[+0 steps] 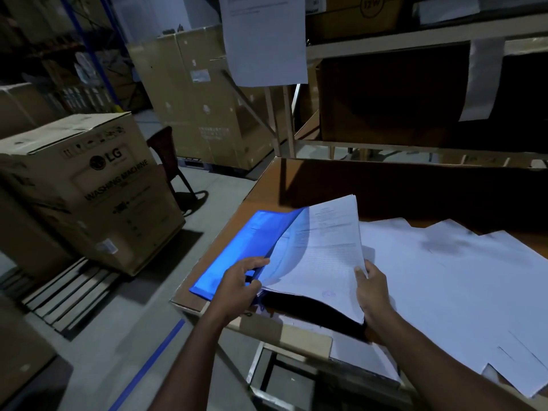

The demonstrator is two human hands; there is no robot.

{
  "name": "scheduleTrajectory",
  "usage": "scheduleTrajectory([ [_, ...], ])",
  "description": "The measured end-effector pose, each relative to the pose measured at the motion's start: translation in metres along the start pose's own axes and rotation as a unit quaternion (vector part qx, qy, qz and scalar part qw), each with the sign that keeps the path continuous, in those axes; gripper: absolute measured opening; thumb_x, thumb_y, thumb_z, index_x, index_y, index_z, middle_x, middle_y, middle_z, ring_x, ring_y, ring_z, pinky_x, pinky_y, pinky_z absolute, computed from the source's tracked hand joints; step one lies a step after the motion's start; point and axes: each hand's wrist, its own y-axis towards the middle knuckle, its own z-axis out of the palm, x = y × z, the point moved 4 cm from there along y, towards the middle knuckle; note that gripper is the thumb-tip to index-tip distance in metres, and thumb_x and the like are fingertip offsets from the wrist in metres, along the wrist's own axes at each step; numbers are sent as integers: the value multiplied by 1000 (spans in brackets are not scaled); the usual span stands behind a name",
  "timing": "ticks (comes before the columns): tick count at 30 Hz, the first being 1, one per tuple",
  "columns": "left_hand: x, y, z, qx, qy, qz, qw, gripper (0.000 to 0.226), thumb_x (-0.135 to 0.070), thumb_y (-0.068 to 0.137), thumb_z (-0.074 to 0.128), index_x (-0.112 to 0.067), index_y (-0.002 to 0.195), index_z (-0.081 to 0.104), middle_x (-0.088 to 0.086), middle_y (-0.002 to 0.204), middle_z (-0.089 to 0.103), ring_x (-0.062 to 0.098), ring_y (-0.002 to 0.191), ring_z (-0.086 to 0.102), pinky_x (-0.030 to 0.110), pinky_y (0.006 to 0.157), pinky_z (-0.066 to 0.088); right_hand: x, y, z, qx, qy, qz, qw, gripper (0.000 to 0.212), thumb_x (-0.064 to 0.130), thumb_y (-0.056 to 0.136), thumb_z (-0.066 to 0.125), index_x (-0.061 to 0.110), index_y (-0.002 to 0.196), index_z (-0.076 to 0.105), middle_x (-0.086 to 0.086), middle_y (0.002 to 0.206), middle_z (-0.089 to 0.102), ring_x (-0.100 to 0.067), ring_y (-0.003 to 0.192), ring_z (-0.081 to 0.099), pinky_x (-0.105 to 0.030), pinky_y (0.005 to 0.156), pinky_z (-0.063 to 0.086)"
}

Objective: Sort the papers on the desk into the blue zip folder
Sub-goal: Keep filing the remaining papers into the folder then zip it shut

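The blue zip folder [237, 250] lies at the left end of the brown desk [296, 188], its near edge lifted open. My left hand [240, 284] grips that open edge of the folder. A stack of printed white papers [323, 256] is raised at an angle with its left side inside the folder's mouth. My right hand [372, 287] pinches the stack at its right edge, thumb on top. More loose white sheets [462, 286] are spread over the desk to the right.
A shelf rack [415, 43] with cardboard boxes rises behind the desk, and a paper sheet [264, 40] hangs from it. A washing machine carton [89, 188] stands on a pallet at left, with a chair [169, 158] behind. Blue floor tape [154, 360] runs below the desk.
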Motion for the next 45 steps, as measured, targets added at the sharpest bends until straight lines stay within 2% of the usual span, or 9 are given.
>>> scheduleTrajectory([
  [8,-17,-5,23,42,96,29,994,52,-10,86,62,-28,135,68,-16,134,63,6,123,54,32,98,54,9,-9,29,5,-13,-18,1000,23,16,105,39,13,116,59,-5,107,66,-24,96,63,-39,84,54],
  [12,-20,-6,35,56,94,23,994,49,-18,84,64,-30,132,69,-23,131,62,2,117,54,29,95,53,10,-17,40,-33,3,-8,999,19,15,106,39,9,108,57,-6,105,63,-25,95,61,-33,80,46],
  [17,-11,-11,39,69,99,16,993,43,-18,82,61,-34,121,73,-21,124,69,2,117,57,27,93,54,0,-23,60,74,23,31,996,22,22,105,44,15,122,56,-4,115,64,-25,104,63,-46,93,54],
  [25,1,-15,34,54,74,-9,996,51,-12,80,62,-33,126,71,-18,129,66,4,112,62,31,89,57,-5,-17,36,-5,-38,4,999,19,23,106,42,12,113,56,-5,111,64,-25,100,61,-39,88,51],
  [30,-13,-19,39,68,22,24,997,53,0,81,60,-29,122,74,-19,125,67,3,121,60,28,93,55,-9,-24,65,76,-32,46,996,29,24,106,43,10,130,52,-9,124,61,-27,110,60,-41,93,51],
  [36,-20,-18,39,77,4,16,997,52,-11,78,58,-28,124,75,-18,122,68,0,113,62,22,88,55,2,-24,92,117,-106,61,986,44,36,105,38,11,141,44,-12,141,52,-32,123,54,-39,97,45],
  [39,-6,-18,41,73,19,-19,997,54,-20,77,60,-37,128,68,-13,116,69,5,89,62,28,79,56,-23,-8,96,209,-156,69,963,43,62,83,47,30,107,63,-7,115,69,-27,94,71,-51,85,58],
  [43,4,-15,43,40,14,-49,998,48,-11,86,68,-25,132,68,-12,121,70,5,97,66,27,86,56,-4,-22,83,268,-25,140,953,20,20,98,54,10,103,70,-10,94,76,-26,74,70,-36,63,56],
  [45,4,-14,45,42,-2,-44,998,39,-8,88,68,-22,124,73,-14,115,70,1,101,66,22,87,54,-3,-22,81,275,-10,151,949,19,16,100,54,3,105,67,-11,85,73,-22,64,63,-34,57,49],
])
